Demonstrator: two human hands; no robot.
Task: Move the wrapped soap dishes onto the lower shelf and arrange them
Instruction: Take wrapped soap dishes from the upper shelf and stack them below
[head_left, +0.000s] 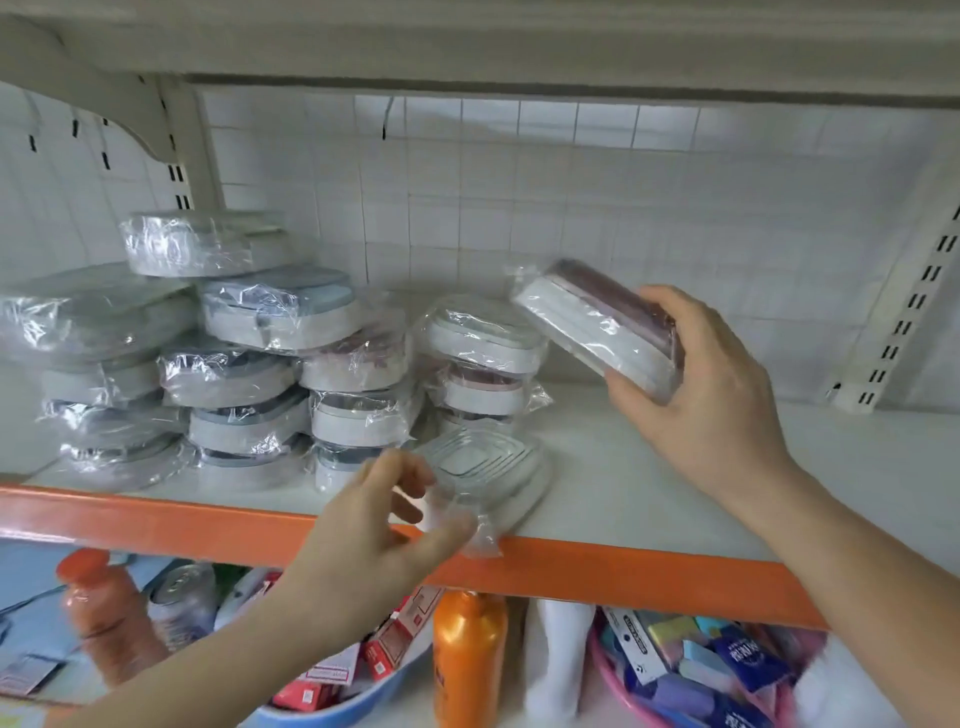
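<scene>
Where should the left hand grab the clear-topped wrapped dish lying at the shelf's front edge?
Probably across the clear-topped dish at its short sides, from the front. It lies flat, its near end over the orange shelf lip; the loose wrap corner by the left hand would slip.

Right hand raised above shelf, fingers clamped on tilted wrapped soap dish; left hand at shelf's front edge, fingers loosely curled.

Head view, close, forward and slightly downward at shelf
</scene>
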